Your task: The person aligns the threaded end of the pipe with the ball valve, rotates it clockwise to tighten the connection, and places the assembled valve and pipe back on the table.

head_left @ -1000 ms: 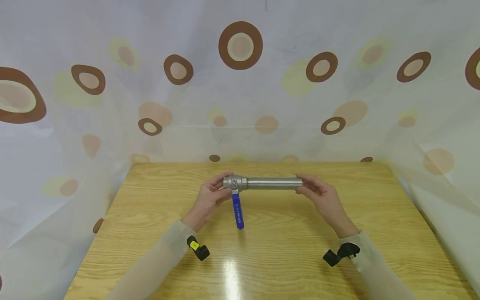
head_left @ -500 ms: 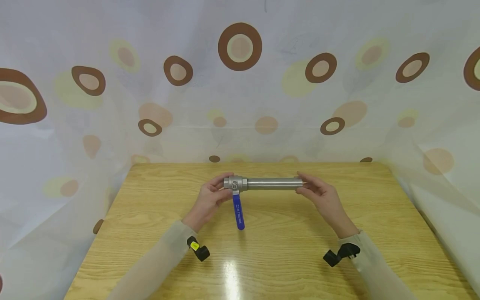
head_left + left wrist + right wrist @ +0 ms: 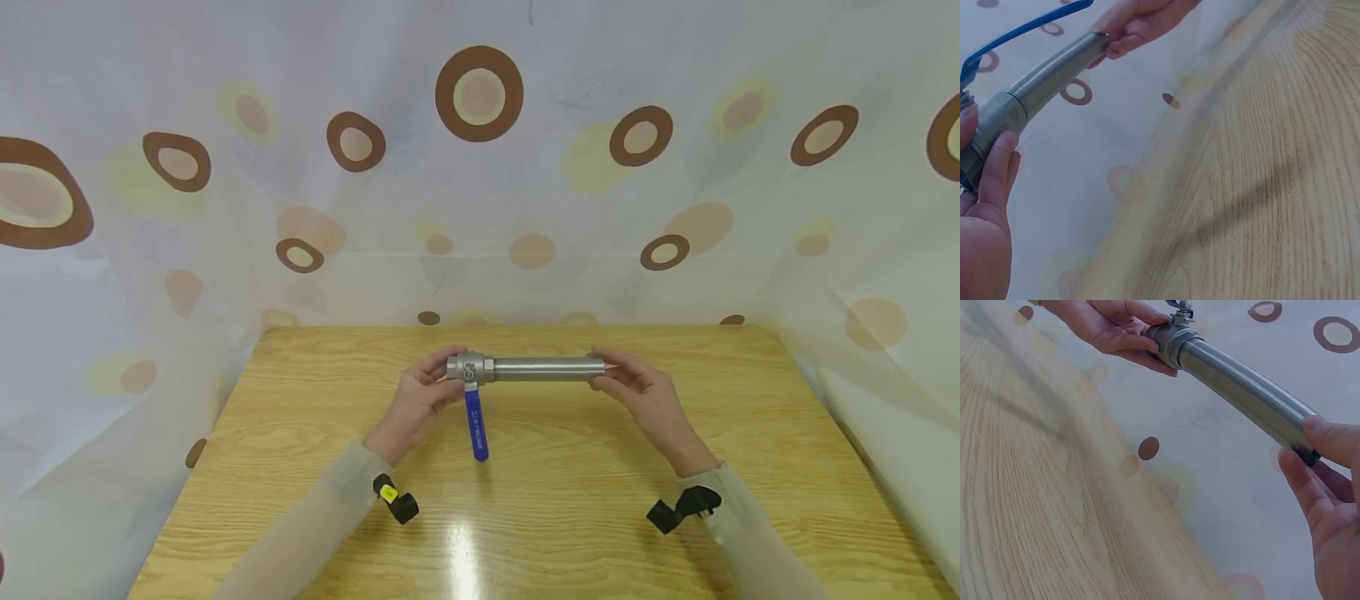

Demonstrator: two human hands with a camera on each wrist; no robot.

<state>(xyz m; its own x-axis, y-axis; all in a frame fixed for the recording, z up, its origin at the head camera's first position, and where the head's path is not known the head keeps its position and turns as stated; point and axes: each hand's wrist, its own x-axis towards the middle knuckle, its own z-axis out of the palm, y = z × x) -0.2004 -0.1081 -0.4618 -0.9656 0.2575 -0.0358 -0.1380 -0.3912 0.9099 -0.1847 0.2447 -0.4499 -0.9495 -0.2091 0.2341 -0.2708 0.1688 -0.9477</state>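
A steel ball valve with a blue lever handle is joined to a straight metal pipe. Together they are held level above the table. My left hand grips the valve body at its left end, thumb in front and fingers behind. At the opposite end, my right hand pinches the pipe's tip between thumb and fingers. The lever points toward me in the head view. In the right wrist view the pipe meets the valve directly, and the joint's inside is hidden.
Beneath the hands lies a wooden table with a bright light reflection near its front. A white sheet printed with brown and yellow circles encloses the back and sides. Each sleeve carries a black wrist camera.
Both hands keep their hold on the valve and pipe, which stay nearly still. The right fingertips shift slightly at the pipe's end.
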